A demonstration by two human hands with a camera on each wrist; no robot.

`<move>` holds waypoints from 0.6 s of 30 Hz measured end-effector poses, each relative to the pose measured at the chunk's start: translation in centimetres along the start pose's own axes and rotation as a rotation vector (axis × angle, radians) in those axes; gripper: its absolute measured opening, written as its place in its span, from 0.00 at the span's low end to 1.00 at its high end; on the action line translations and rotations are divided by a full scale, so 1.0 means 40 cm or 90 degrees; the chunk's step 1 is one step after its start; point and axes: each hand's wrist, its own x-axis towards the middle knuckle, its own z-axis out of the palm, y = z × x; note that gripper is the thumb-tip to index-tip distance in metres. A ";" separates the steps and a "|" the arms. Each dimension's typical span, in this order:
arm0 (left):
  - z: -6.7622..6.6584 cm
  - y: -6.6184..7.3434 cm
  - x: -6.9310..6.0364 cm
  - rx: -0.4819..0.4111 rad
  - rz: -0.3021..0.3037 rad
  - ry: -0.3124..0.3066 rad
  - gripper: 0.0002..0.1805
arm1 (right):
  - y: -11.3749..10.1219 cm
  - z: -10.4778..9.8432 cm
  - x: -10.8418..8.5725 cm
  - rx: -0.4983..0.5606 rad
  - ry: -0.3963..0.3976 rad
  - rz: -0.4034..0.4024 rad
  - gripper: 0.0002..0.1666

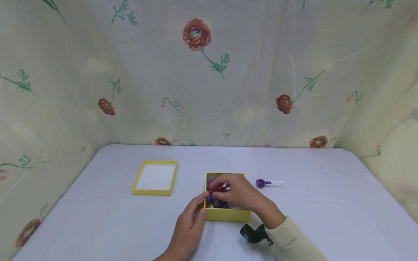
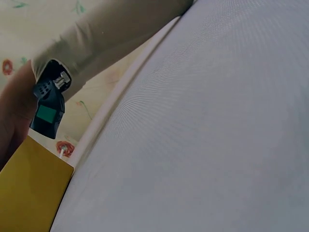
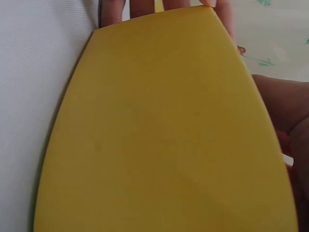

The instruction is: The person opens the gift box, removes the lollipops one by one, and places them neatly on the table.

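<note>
A yellow box [image 1: 227, 215] full of wrapped lollipops stands on the table; its outer wall shows in the left wrist view [image 2: 34, 188] and fills much of the right wrist view [image 3: 159, 125]. The left hand [image 1: 188, 226] rests against its left side, fingers extended and thumb at the near corner; those fingers [image 3: 143, 7] show at the top of the right wrist view. Reaching in over the right wall, the right hand [image 1: 240, 194] has thumb and fingers bent round a red-wrapped lollipop [image 1: 222, 188]. Part of the contents is hidden beneath this hand.
A shallow yellow-rimmed lid [image 1: 134, 191], white inside, lies left of the box. One purple-wrapped lollipop [image 1: 261, 183] lies to the right, its white stick pointing right. A dark wrist device [image 1: 253, 233] hangs at the right cuff. Flowered curtains [image 1: 248, 90] surround the table [image 1: 98, 217].
</note>
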 end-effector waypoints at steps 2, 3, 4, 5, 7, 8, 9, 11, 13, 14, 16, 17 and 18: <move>0.001 -0.002 -0.001 0.001 0.002 0.003 0.22 | 0.001 0.005 0.002 -0.006 0.001 -0.014 0.06; 0.001 -0.002 -0.001 0.000 0.003 0.004 0.22 | 0.001 0.008 0.002 -0.012 0.000 -0.018 0.06; 0.001 -0.002 0.000 0.001 0.003 0.004 0.22 | 0.002 0.011 0.004 -0.020 -0.002 -0.021 0.05; 0.000 -0.003 0.000 0.000 0.002 0.004 0.22 | 0.002 0.013 0.005 -0.028 -0.007 -0.020 0.05; 0.000 -0.003 0.000 0.000 -0.001 0.003 0.22 | 0.001 0.018 0.007 -0.040 -0.019 -0.016 0.05; -0.001 -0.004 0.000 0.000 -0.002 0.002 0.22 | 0.000 0.020 0.007 -0.046 -0.025 -0.010 0.05; -0.002 -0.004 0.000 -0.001 -0.004 0.001 0.22 | 0.000 0.023 0.007 -0.053 -0.030 -0.004 0.05; -0.003 -0.004 -0.001 -0.003 -0.006 -0.002 0.22 | -0.001 0.026 0.007 -0.067 -0.036 0.003 0.05; -0.004 -0.002 -0.002 -0.008 -0.009 -0.006 0.21 | -0.003 0.029 0.007 -0.086 -0.034 0.002 0.06; -0.004 -0.001 -0.002 -0.009 -0.010 -0.008 0.21 | -0.004 0.030 0.007 -0.099 -0.031 0.002 0.06; -0.004 0.001 -0.002 -0.010 -0.018 -0.012 0.21 | -0.005 0.033 0.006 -0.123 -0.027 0.004 0.07; -0.004 0.001 -0.002 -0.010 -0.020 -0.014 0.21 | -0.005 0.034 0.005 -0.134 -0.026 0.006 0.07; -0.003 0.002 -0.003 -0.007 -0.025 -0.015 0.21 | -0.006 0.035 0.005 -0.145 -0.025 0.008 0.08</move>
